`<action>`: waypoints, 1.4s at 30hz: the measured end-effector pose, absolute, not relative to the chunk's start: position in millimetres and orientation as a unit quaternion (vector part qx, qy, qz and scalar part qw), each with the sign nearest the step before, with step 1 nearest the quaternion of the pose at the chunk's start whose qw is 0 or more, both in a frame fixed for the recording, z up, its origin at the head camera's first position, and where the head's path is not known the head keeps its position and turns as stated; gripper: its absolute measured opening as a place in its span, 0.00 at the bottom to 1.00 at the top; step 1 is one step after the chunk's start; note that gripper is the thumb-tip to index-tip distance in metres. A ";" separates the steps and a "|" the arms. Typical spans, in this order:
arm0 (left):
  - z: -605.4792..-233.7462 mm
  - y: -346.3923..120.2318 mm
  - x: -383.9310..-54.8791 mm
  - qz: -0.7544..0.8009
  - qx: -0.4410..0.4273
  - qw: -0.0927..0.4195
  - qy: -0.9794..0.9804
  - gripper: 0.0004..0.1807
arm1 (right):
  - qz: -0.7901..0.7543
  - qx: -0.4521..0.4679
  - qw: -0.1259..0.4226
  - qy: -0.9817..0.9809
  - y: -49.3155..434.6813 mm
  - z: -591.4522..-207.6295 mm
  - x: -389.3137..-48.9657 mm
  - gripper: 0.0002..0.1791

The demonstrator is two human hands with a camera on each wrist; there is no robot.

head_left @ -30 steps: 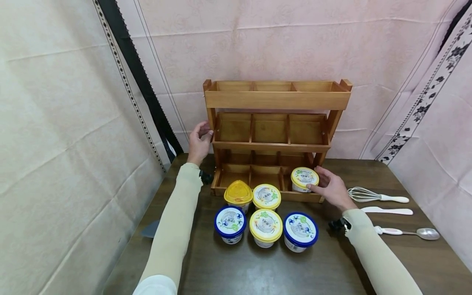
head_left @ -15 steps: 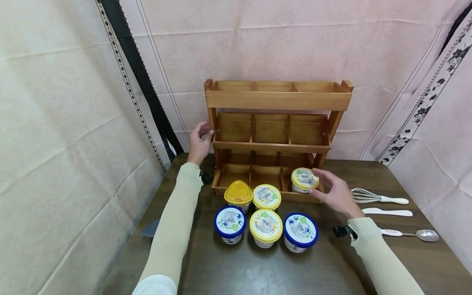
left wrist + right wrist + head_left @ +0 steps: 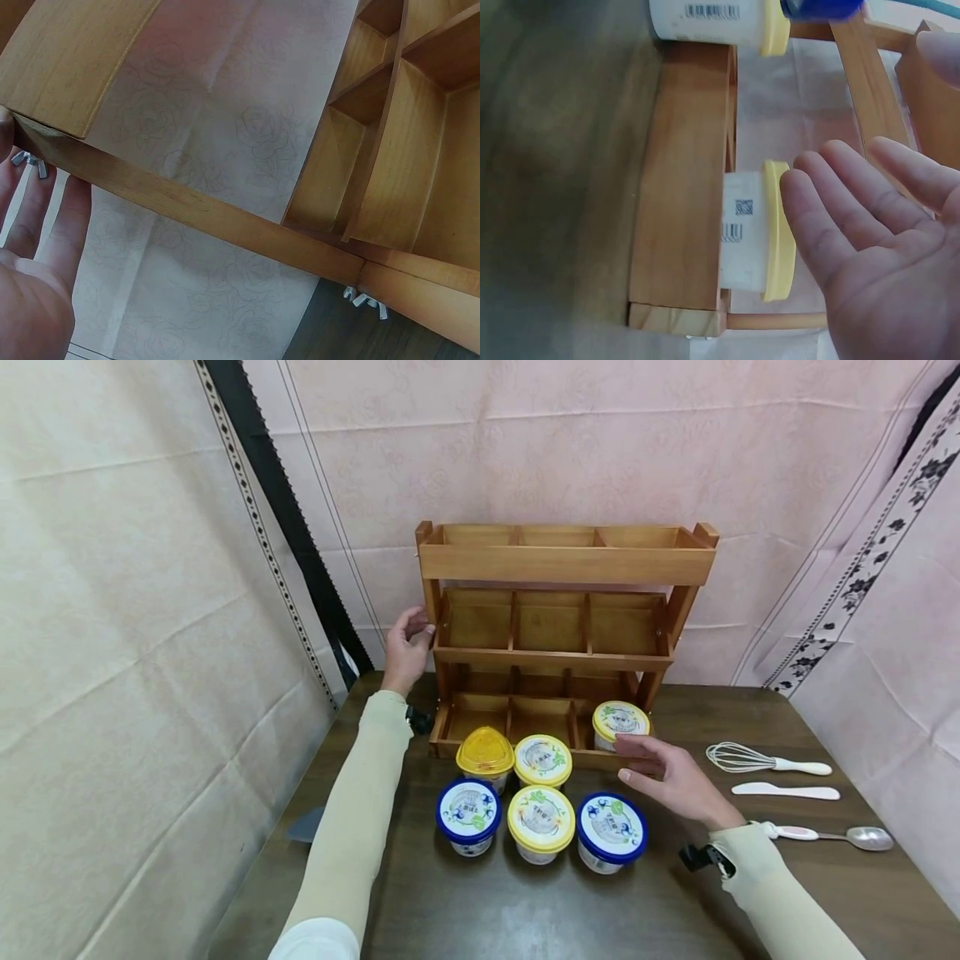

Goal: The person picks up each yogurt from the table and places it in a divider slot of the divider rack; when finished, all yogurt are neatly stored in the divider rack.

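Observation:
A three-tiered wooden rack (image 3: pixel 566 564) stands at the back, its tiers split into compartments. My left hand (image 3: pixel 406 647) holds the rack's left upright (image 3: pixel 187 199), thumb on one side and fingers on the other. In the lowest tier's right compartment sits a yellow-lidded tub (image 3: pixel 620 720), also visible in the right wrist view. Just in front of it, my right hand (image 3: pixel 678 781) is spread with nothing in its grasp. Near that hand stands a blue-lidded tub (image 3: pixel 611 828), beside a yellow-lidded tub (image 3: pixel 540 820) with a printed lid.
Another blue-lidded tub (image 3: pixel 468 814), a tub with a domed yellow lid (image 3: pixel 485 752) and one more yellow-lidded tub (image 3: pixel 542 760) stand before the rack. At right lie a whisk (image 3: pixel 765 760), a white-handled knife (image 3: pixel 786 791) and a spoon (image 3: pixel 832 835).
My right hand has let go of the yellow-lidded tub in the lowest tier and drawn back toward me. The left hand stays at the rack's upright.

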State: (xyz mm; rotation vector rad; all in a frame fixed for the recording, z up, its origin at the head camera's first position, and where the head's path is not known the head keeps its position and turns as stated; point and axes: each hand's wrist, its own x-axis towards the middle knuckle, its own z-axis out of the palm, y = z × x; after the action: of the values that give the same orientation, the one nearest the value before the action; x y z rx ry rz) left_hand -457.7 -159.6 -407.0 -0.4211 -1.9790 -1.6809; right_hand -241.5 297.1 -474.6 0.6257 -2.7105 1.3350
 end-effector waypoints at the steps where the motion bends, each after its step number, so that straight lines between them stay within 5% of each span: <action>1: -407.2 -159.5 -457.3 -0.619 -0.155 0.251 -0.728 0.21 | 0.434 0.205 0.023 -0.877 296.9 -475.6 -239.1 0.33; 17: -407.1 -160.6 -459.8 -0.613 -0.157 0.257 -0.730 0.20 | 0.421 0.243 -0.004 -0.874 292.6 -488.2 -204.4 0.31; 30: -406.0 -158.3 -457.4 -0.615 -0.162 0.256 -0.728 0.20 | 0.448 0.274 -0.069 -0.848 294.2 -501.0 -193.2 0.52; 42: -406.0 -158.9 -454.9 -0.608 -0.157 0.260 -0.733 0.20 | 0.469 0.294 -0.089 -0.828 296.2 -502.3 -194.0 0.51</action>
State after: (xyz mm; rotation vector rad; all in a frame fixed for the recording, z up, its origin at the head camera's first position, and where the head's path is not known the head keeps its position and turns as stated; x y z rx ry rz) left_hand -454.9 -158.9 -406.0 -0.4265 -1.9865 -1.6480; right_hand -194.0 296.2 -502.3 0.9808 -2.7602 1.5626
